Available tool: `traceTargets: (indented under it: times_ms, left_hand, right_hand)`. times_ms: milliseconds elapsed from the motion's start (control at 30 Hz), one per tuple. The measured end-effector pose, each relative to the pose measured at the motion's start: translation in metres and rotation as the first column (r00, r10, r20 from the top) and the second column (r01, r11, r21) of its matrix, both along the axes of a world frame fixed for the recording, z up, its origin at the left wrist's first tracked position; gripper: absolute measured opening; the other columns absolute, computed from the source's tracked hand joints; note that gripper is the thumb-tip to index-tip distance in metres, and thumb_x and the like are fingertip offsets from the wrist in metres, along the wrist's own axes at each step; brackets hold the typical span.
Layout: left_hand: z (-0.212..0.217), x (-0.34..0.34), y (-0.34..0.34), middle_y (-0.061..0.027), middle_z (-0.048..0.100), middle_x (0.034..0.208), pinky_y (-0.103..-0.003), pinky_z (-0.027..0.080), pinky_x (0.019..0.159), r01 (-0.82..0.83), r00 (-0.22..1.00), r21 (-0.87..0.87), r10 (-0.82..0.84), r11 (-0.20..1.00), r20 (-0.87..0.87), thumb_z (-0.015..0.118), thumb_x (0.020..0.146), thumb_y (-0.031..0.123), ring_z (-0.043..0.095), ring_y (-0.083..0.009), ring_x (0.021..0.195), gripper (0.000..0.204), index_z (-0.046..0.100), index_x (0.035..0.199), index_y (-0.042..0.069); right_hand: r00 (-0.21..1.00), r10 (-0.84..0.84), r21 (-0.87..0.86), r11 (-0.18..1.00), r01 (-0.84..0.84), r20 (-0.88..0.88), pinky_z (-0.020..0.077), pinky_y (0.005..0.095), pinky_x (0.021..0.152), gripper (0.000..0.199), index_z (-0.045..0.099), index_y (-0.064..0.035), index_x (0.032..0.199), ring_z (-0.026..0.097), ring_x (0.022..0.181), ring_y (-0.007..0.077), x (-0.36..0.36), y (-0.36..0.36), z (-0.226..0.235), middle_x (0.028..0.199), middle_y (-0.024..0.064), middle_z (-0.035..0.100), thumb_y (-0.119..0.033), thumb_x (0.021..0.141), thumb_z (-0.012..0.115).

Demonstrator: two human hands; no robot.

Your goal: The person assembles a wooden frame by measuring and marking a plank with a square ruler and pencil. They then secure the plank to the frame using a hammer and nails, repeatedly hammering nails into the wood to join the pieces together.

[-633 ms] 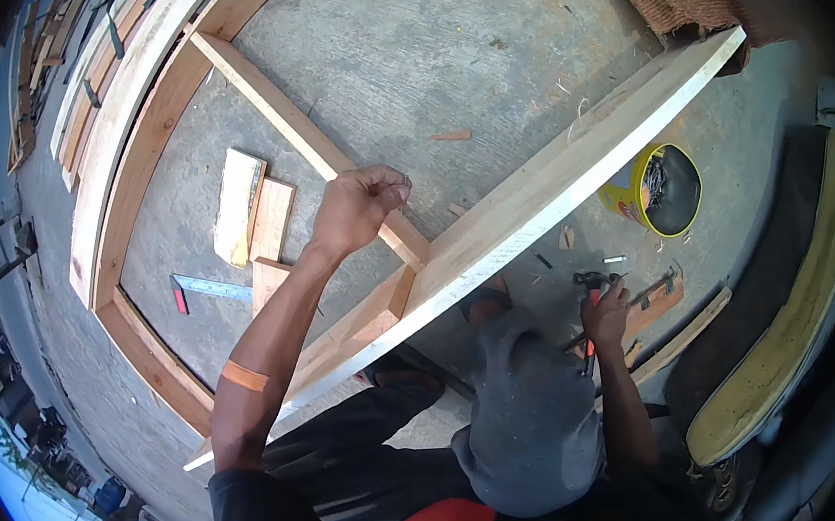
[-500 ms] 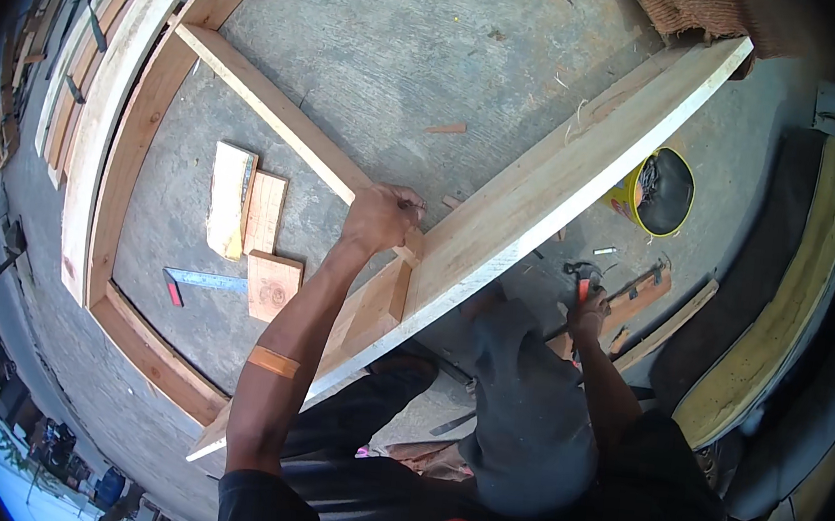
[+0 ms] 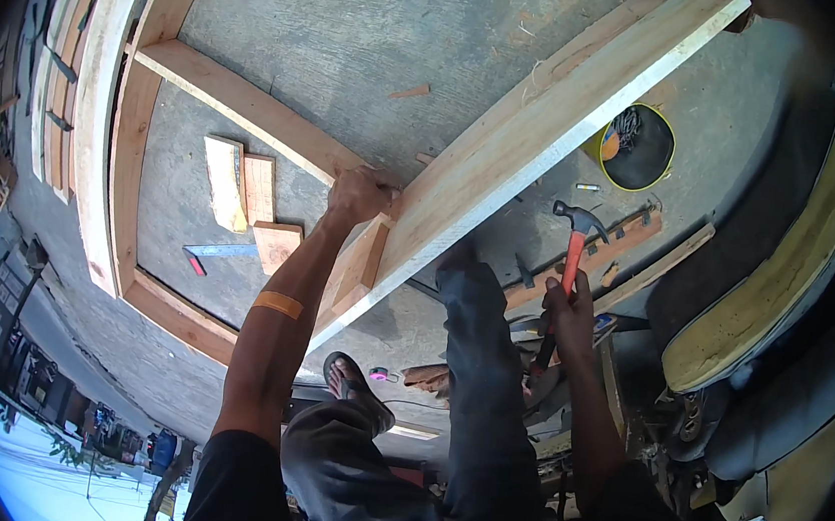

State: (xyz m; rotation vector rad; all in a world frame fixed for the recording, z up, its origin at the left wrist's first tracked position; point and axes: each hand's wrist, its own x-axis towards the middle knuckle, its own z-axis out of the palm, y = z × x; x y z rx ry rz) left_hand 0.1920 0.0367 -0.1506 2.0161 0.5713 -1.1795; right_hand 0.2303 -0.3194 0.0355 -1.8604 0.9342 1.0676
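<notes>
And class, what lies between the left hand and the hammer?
The head view shows the long board between the left hand and hammer, then some floor.

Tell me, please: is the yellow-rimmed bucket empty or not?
Not empty: through the open top of the bucket, grey nails show inside. How deep they lie, I cannot tell.

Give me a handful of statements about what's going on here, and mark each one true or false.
1. The right hand grips a hammer. True.
2. The left hand is above the bucket. False: the left hand is at the wooden crosspiece.
3. A blue-bladed square lies near wood offcuts. True.
4. The bucket stands inside the wooden frame. False: the bucket stands outside it.
5. An orange-tan strip is on the left forearm. True.
</notes>
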Motion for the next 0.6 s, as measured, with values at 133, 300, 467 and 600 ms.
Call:
traceTargets:
  times_ms: [133, 300, 467, 600]
  left_hand:
    - [0.012, 0.0, -0.003, -0.0062, 0.079, 0.1, -0.037, 0.057, 0.084, 0.056, 0.995, 0.027, -0.054, 0.998, -0.088, 0.074, 0.091, 0.039, 0.075, -0.0237, 0.093, 0.027, 0.08, 0.114, 0.026]
    - [0.022, 0.01, -0.005, -0.0031, 0.079, 0.099, -0.039, 0.057, 0.086, -0.014, 0.991, 0.014, 0.015, 1.0, -0.134, 0.073, 0.09, 0.041, 0.075, -0.0244, 0.095, 0.028, 0.08, 0.115, 0.028]
    - [0.018, 0.013, -0.006, -0.0028, 0.079, 0.097, -0.039, 0.057, 0.087, 0.089, 0.987, 0.054, -0.081, 0.995, -0.136, 0.072, 0.091, 0.042, 0.075, -0.0241, 0.097, 0.027, 0.08, 0.114, 0.03]
    - [0.017, 0.026, -0.008, -0.004, 0.079, 0.098, -0.04, 0.057, 0.087, 0.151, 0.974, 0.037, -0.142, 0.988, -0.176, 0.069, 0.092, 0.044, 0.075, -0.0253, 0.098, 0.027, 0.08, 0.114, 0.031]
  right_hand:
    - [0.998, -0.059, 0.034, 0.998, 0.059, -0.017, 0.0418, 0.0232, 0.05, 0.049, 0.046, -0.0033, 0.147, 0.048, 0.056, 0.0052, 0.014, 0.03, 0.072, 0.079, 0.0001, 0.053, -0.013, 0.101, 0.059]
    - [0.986, -0.053, 0.164, 0.986, 0.027, 0.157, 0.0371, 0.023, 0.042, 0.056, 0.03, -0.0008, 0.158, 0.04, 0.047, 0.0027, 0.006, 0.082, 0.128, 0.068, -0.0016, 0.048, -0.008, 0.105, 0.044]
    - [0.988, 0.001, 0.298, 0.953, -0.047, 0.152, 0.0515, 0.032, 0.057, 0.054, 0.031, -0.001, 0.157, 0.058, 0.06, 0.0143, 0.039, 0.154, 0.15, 0.081, 0.0108, 0.06, -0.012, 0.106, 0.045]
    - [0.916, 0.331, 0.078, 0.931, -0.355, 0.227, 0.0555, 0.0478, 0.079, 0.055, 0.03, -0.0023, 0.156, 0.07, 0.086, 0.0384, 0.037, 0.197, 0.097, 0.099, 0.0277, 0.067, -0.015, 0.106, 0.048]
